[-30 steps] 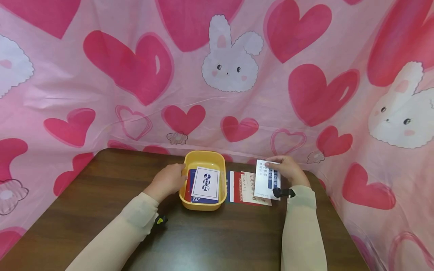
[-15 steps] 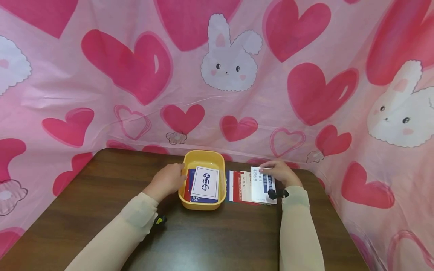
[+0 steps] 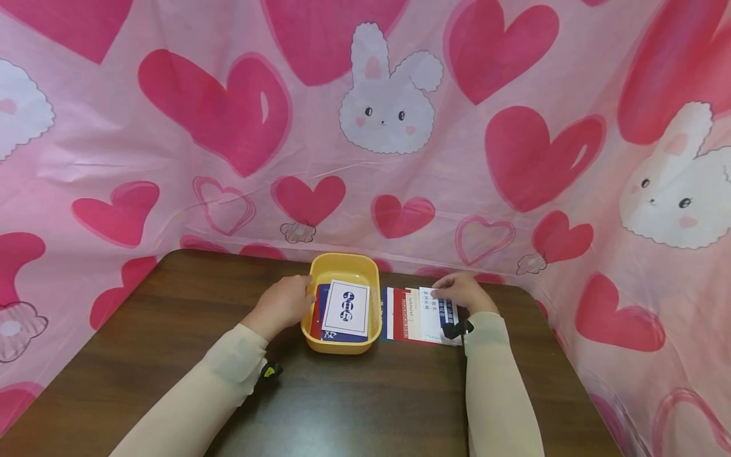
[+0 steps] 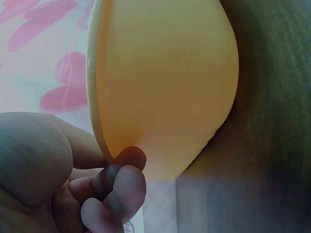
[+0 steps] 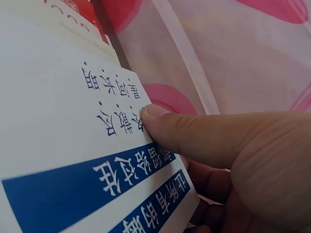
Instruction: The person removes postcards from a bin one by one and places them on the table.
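Observation:
My left hand (image 3: 283,306) pinches the left rim of a yellow plastic tub (image 3: 342,348); in the left wrist view its curled fingers (image 4: 129,189) lie against the tub's outer wall (image 4: 165,87). Inside the tub, a white card with a dark blue round design (image 3: 346,308) lies over blue and red cards. My right hand (image 3: 467,293) holds a white card with blue bands and Chinese characters (image 3: 431,320) by its far edge. The thumb (image 5: 189,133) presses on the printed face, with the other fingers behind the card. This card overlaps a row of cards on the table.
Right of the tub lie overlapping cards, among them a red and cream one (image 3: 403,317). The brown wooden table (image 3: 354,406) ends at a pink curtain (image 3: 240,216) with hearts and rabbits, close behind the tub and cards.
My right hand has moved left and slightly nearer with the white card, which now covers more of the cream card. The left hand and the tub stay in place.

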Demonstrator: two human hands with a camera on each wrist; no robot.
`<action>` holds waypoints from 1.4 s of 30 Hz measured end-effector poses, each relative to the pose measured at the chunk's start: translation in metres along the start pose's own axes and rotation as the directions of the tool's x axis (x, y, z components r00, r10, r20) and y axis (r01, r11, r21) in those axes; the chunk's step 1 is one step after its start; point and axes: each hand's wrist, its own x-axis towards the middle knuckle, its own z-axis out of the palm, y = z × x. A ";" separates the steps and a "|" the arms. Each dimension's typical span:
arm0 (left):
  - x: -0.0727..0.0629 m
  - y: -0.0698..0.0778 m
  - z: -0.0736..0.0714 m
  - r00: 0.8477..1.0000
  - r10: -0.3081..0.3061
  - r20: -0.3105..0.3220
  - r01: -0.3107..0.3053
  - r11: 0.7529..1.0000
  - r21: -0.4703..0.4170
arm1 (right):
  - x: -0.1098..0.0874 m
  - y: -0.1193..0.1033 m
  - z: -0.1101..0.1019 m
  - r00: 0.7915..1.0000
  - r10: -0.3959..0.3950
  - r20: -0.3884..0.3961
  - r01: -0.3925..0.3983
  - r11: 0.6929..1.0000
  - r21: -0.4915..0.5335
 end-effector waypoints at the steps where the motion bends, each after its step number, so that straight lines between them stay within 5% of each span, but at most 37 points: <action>1: 0.000 0.000 0.000 1.000 -0.001 0.000 0.001 1.000 0.004 | 0.000 -0.001 0.001 1.000 -0.002 0.000 0.002 1.000 -0.012; 20: 0.001 -0.001 -0.001 1.000 0.009 -0.003 -0.009 1.000 0.010 | 0.002 -0.010 0.006 1.000 -0.023 -0.019 0.022 0.998 -0.059; 29: -0.001 0.002 -0.002 1.000 0.006 0.001 -0.006 1.000 -0.003 | 0.003 -0.013 0.000 0.993 -0.079 -0.090 0.083 0.996 0.041; 35: -0.002 0.002 -0.002 1.000 0.012 -0.003 -0.012 1.000 -0.016 | -0.001 -0.032 -0.004 0.979 -0.156 -0.131 0.168 0.982 0.082; 42: -0.003 0.001 0.000 1.000 0.000 -0.002 0.000 1.000 -0.021 | -0.015 -0.070 0.001 0.972 -0.220 -0.083 0.225 0.973 0.049</action>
